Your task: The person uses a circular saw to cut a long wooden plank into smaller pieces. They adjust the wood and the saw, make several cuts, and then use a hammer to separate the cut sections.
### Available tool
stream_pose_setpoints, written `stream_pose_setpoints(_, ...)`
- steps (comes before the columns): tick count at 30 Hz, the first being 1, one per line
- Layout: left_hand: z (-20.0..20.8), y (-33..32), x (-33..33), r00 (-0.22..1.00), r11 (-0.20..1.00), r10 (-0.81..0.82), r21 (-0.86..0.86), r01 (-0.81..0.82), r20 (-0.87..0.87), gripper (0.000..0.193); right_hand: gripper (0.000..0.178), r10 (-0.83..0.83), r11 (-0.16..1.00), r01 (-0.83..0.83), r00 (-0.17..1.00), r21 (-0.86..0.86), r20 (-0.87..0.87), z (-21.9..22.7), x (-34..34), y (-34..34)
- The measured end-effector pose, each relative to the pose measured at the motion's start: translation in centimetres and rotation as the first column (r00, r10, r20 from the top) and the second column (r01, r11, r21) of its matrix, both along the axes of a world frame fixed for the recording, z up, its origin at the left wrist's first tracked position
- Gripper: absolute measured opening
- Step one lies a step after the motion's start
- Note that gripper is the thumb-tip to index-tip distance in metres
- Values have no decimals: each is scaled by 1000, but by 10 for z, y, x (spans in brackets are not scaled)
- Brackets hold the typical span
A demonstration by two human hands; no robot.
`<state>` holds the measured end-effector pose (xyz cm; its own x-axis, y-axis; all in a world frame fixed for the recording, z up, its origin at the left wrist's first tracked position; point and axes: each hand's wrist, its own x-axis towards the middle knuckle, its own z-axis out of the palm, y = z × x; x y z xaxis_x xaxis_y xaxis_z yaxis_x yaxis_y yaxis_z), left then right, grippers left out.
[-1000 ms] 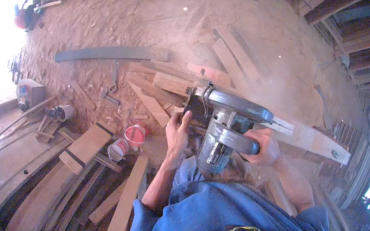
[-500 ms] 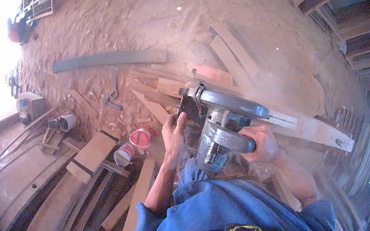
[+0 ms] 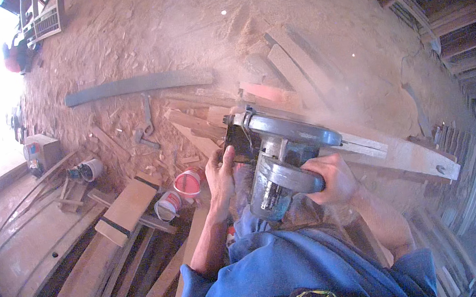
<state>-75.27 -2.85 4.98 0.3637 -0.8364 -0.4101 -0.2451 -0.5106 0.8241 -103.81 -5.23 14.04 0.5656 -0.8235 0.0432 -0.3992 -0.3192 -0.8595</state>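
A large grey circular saw rests on a pale wooden board that runs out to the right. My right hand is wrapped round the saw's rear handle. My left hand grips the front left edge of the saw's dark base plate, thumb up; its fingers underneath are hidden. A dark slot shows in the board just right of the saw's guard. The blade itself is out of sight, and dust hazes the air beyond it.
Buckets, one red inside and one white, stand left of my left forearm. A hammer lies among wood chips. Beyond is a long grey plank. Long timbers fill the lower left; offcuts lie past the saw.
The saw has shifted slightly left along the board with both hands still on it, and more of the slot shows behind it. The whole view has turned a little.
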Motion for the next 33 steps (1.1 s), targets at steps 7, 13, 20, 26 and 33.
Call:
stream_pose_setpoints(7,15,-7,-3,999,998,7,68,-4,-36,53,51,37,999,-35,997,23,-64,-5,-4,1)
stream_pose_setpoints(13,11,-7,-2,1000,1000,-10,-7,9,-1,50,56,70,993,-58,990,101,-124,-1,-3,-1)
stream_pose_setpoints(20,10,-7,0,998,1000,21,9,-20,-66,46,54,55,996,-49,995,77,-85,2,-2,-2)
stream_pose_setpoints(26,13,-8,-4,996,999,38,1,-38,-75,38,49,65,994,-54,990,92,-126,7,-1,-3)
stream_pose_setpoints(33,2,-6,-1,997,997,32,-75,-38,-72,45,42,31,998,-26,996,64,-79,5,2,-3)
